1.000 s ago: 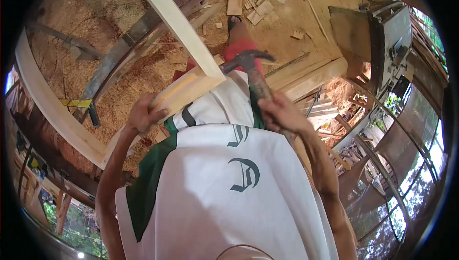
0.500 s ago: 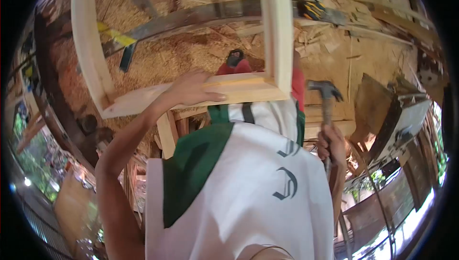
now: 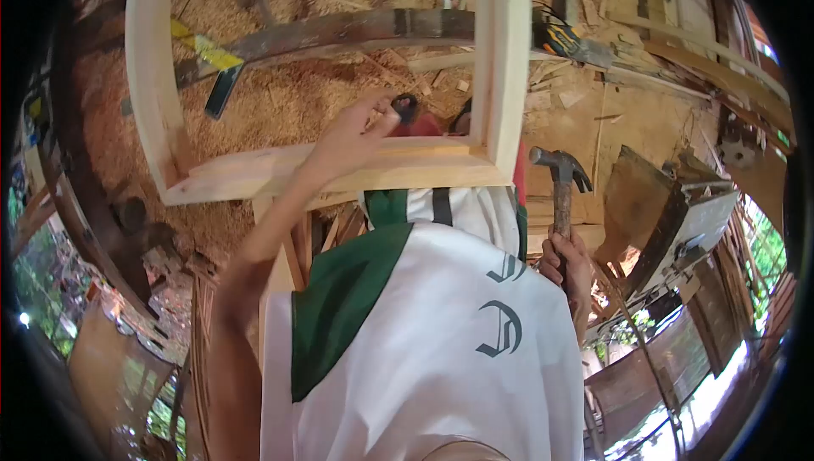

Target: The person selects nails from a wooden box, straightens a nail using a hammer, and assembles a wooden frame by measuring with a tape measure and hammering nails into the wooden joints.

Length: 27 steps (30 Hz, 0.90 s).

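A pale wooden frame (image 3: 424, 174) lies before me, its near rail at my waist. My left hand (image 3: 352, 139) is raised over that rail, the forearm crossing it, with fingers and thumb parted and nothing visible between them. To the right, my right hand (image 3: 566, 262) is wrapped around the handle of a claw hammer (image 3: 561, 194). The hammer stands head up beside the frame's right corner, apart from the wood. Its claw points right.
Sawdust and wood scraps cover the ground beyond. A dark beam (image 3: 356, 30) runs across behind the frame. A yellow-and-black tool (image 3: 560, 37) lies at the upper right, and a yellow strip with a dark end (image 3: 222, 92) shows inside the frame. An old wooden box (image 3: 678, 215) stands at right.
My left hand has lifted from flat on the near rail and moved slightly forward, its fingers now parted. The right hand and hammer have shifted a little left.
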Tool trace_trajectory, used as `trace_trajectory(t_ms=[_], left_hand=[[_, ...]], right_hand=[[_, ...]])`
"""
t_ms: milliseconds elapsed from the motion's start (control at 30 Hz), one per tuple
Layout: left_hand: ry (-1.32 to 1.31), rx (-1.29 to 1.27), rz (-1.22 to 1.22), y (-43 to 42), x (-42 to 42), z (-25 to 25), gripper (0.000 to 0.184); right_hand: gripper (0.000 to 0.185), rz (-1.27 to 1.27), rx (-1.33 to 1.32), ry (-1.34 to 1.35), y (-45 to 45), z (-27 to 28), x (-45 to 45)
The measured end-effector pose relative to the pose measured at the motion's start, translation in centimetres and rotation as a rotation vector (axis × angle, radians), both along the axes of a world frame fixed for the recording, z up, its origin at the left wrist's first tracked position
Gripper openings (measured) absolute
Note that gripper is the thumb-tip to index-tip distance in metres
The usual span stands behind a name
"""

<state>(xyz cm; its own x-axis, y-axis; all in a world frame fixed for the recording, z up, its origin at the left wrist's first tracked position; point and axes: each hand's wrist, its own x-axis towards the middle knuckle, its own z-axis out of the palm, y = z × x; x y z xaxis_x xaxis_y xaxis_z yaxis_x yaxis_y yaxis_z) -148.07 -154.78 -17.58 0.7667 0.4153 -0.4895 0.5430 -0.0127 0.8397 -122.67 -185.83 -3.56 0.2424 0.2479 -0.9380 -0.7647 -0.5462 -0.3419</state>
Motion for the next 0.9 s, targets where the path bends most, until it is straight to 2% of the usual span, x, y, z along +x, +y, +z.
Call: trace_trajectory(t_ms=[33,67,133,167,200,267,300,333,400,433,500,567,667,800,900], left_hand=[[-0.087,-0.106,0.271,-0.4,1.1,1.2,0.034],[-0.096,-0.103,0.246,-1.1,1.9,2.3,0.034],[-0.265,-0.349,0.236,-2.6,3.5,4.5,0.013],[-0.299,-0.439,0.154,-3.8,4.3,5.4,0.011],[-0.330,-0.532,0.068,-5.2,5.3,6.3,0.009],[-0.342,-0.536,-0.076,-8.0,7.9,8.9,0.008],[-0.345,-0.552,-0.182,-9.5,9.2,10.0,0.008],[-0.334,-0.546,-0.192,-11.2,10.3,10.1,0.008],[-0.284,-0.813,-0.111,-14.6,11.9,9.9,0.010],[-0.271,-0.807,-0.087,-15.6,12.7,11.1,0.010],[-0.154,-0.689,-0.196,-16.3,14.3,13.3,0.010],[-0.345,-0.830,-0.065,-19.6,14.0,11.1,0.010],[-0.423,-0.803,-0.115,-20.8,13.5,9.3,0.011],[-0.441,-0.798,-0.283,-18.9,11.6,10.4,0.014],[-0.486,-0.777,-0.338,-17.4,11.0,9.1,0.017]], right_hand=[[0.017,-0.025,0.014,-0.064,-0.2,0.1,-0.5],[0.016,-0.104,0.048,-0.064,-0.4,0.5,-0.7],[0.018,-0.067,0.107,-0.157,0.3,1.3,-1.1],[0.020,-0.013,0.151,-0.248,0.6,1.5,-1.2],[0.031,-0.034,0.162,-0.277,0.7,1.3,-1.1],[0.044,0.003,0.216,-0.427,2.1,0.9,-1.0],[0.044,-0.023,0.220,-0.429,2.2,1.1,-0.7],[0.049,-0.001,0.290,-0.418,2.2,1.4,-0.3],[0.054,0.055,0.376,-0.416,1.8,1.7,0.1],[0.054,0.067,0.385,-0.392,1.1,2.1,0.0],[0.056,0.082,0.217,-0.464,-0.1,3.0,-0.2],[0.062,0.115,0.216,-0.548,-1.6,3.1,0.0],[0.048,0.069,0.116,-0.579,-4.1,3.3,-0.6],[0.045,0.136,-0.010,-0.659,-4.1,4.7,-2.9],[0.044,0.116,0.036,-0.730,-1.8,5.3,-4.4]])
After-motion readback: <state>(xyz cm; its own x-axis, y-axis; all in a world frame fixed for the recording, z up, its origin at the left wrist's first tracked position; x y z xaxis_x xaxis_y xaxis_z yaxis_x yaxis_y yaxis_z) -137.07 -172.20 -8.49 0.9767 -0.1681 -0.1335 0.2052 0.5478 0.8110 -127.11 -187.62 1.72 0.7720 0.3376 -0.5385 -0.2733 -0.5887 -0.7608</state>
